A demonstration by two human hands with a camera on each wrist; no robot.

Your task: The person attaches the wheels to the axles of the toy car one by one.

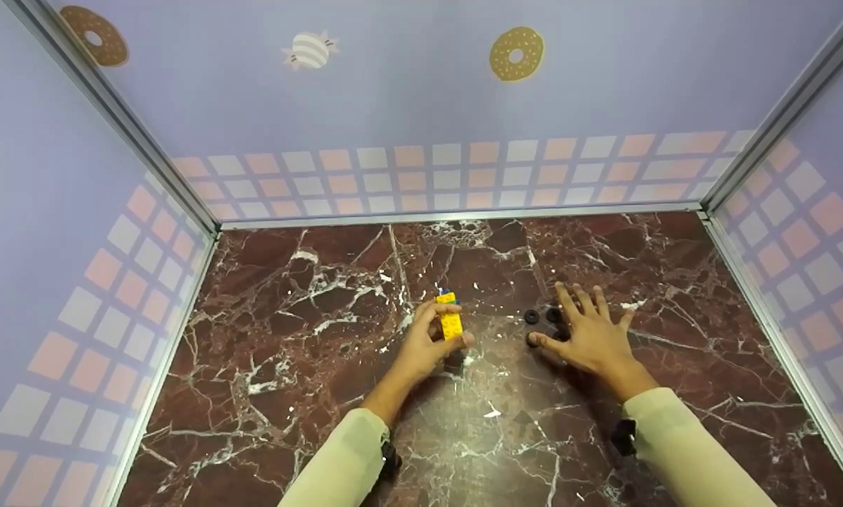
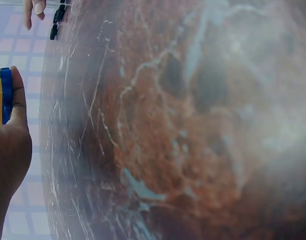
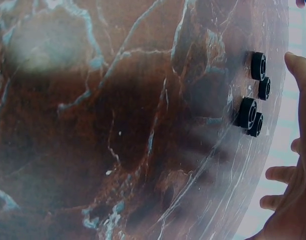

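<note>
My left hand grips a small toy-brick build between thumb and fingers. Its studded top is yellow, and blue shows at its far end; the left wrist view shows a blue layer against the yellow one. Over to the right, my right hand is spread with its fingers straight. Several small black toy wheels stand on the tabletop by that hand's thumb. One wheel lies left of the fingers in the head view, and others are partly covered by the hand.
The dark red marbled tabletop has white veins. Purple walls with pink and white squares enclose it at the back and both sides. A metal strip runs along the back edge. Dark bands sit on both wrists.
</note>
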